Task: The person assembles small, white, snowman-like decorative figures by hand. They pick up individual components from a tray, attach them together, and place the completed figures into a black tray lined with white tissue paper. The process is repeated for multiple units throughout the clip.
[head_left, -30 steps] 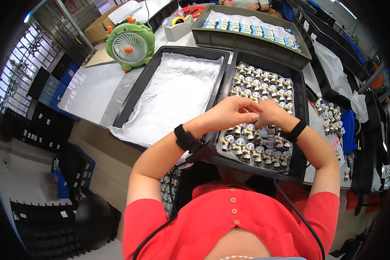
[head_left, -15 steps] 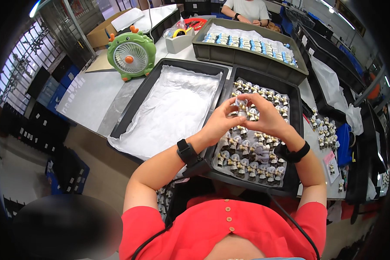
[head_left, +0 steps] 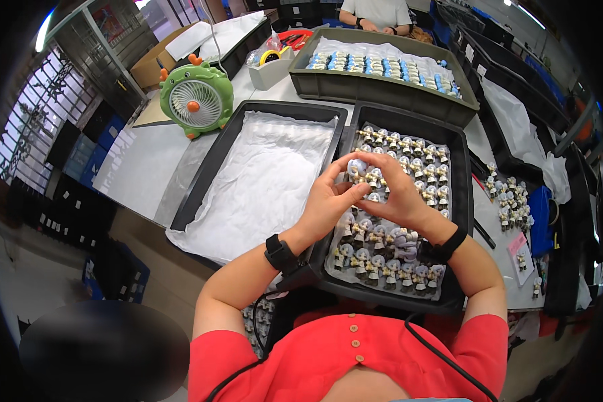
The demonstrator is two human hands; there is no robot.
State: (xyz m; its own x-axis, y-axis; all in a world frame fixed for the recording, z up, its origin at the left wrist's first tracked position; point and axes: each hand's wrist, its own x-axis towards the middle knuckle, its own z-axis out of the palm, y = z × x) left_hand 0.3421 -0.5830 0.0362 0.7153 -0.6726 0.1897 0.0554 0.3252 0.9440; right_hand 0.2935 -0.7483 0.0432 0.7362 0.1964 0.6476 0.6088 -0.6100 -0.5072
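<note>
A small toy figurine (head_left: 357, 169) with pale lilac hair is held up between my two hands, over a black tray (head_left: 463, 201). My left hand (head_left: 325, 201) grips its left side, thumb and fingers curled in. My right hand (head_left: 400, 195) closes on it from the other side, its fingertips meeting the left hand's at the top. Partly hidden by the fingers is the figurine's lower body. Rows of similar figurines (head_left: 375, 261) lie on a thin liner in the tray below, some covered by my hands.
Left of it stands another black tray (head_left: 187, 194) lined with white sheet (head_left: 268, 181). Behind are a green fan (head_left: 193, 100), a tape dispenser (head_left: 269, 72) and an olive crate (head_left: 382, 97) of blue-and-white figurines. More figurines (head_left: 514, 201) lie at right. A person (head_left: 380, 17) sits opposite.
My hands and the figurine have shifted slightly left, and the figurine's head now shows more clearly. The whole view has tilted a little. The person opposite has moved their hands.
</note>
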